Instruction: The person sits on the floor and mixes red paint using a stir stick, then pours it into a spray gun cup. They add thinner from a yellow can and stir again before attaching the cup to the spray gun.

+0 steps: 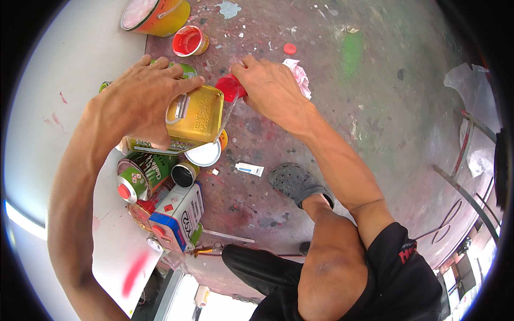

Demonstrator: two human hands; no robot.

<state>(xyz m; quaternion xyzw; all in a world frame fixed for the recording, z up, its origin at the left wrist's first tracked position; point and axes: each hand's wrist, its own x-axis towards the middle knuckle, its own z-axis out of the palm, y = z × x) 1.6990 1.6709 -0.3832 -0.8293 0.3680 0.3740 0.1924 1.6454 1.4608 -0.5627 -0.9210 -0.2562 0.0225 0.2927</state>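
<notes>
My left hand (pixel 136 99) is spread over a rectangular metal tin (pixel 206 115) with a gold top, its fingers and thumb gripping the sides. The tin's folding handle lies by my fingers. Close to the tin's far right corner, my right hand (pixel 273 91) holds a red cup (pixel 229 87), fingers wrapped round it. A clear, shiny streak shows between the cup and the tin's right edge; whether it is liquid I cannot tell. Against the right hand's far side lies a crumpled pinkish paper (pixel 300 77). Part of a green can (pixel 188 69) shows behind the tin.
A small red-lined paint pot (pixel 190 41) and a big orange-yellow bucket (pixel 160 16) stand at the far left. Nearer are a green can (pixel 134 182), a dark-topped can (pixel 185 174), a white-blue tin (pixel 179 216) and a white tube (pixel 249 169). Metal bars (pixel 466 187) stand right.
</notes>
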